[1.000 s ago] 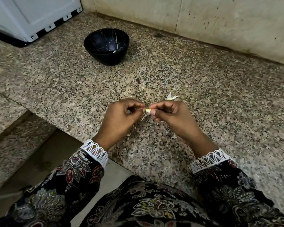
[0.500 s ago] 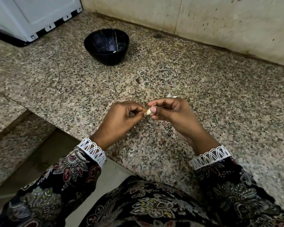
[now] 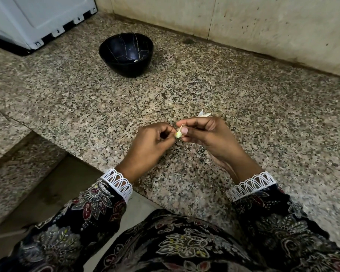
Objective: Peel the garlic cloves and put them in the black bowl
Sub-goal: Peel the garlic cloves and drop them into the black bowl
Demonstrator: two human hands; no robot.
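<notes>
the right hand (image 3: 206,134) pinches a small pale yellow-white garlic clove (image 3: 178,133) between thumb and curled fingers, and the left hand (image 3: 155,140) meets it with its fingertips tight at the clove's near end, seemingly nipping at the skin (whether it holds skin or the clove itself is too small to tell). both hands hover above the speckled grey-brown granite counter (image 3: 263,124), close to its front edge. a slip looks like the main risk: the clove is small and likely slick once bared, so a hard tug could pop it out toward the floor gap below the edge. just beyond the right hand a scrap of white papery garlic skin (image 3: 204,114) lies on the stone. the glossy black bowl with thin gold veins (image 3: 114,57) sits well apart, up and to the left, with one small pale piece inside; carrying the clove that far is another chance to drop it.
</notes>
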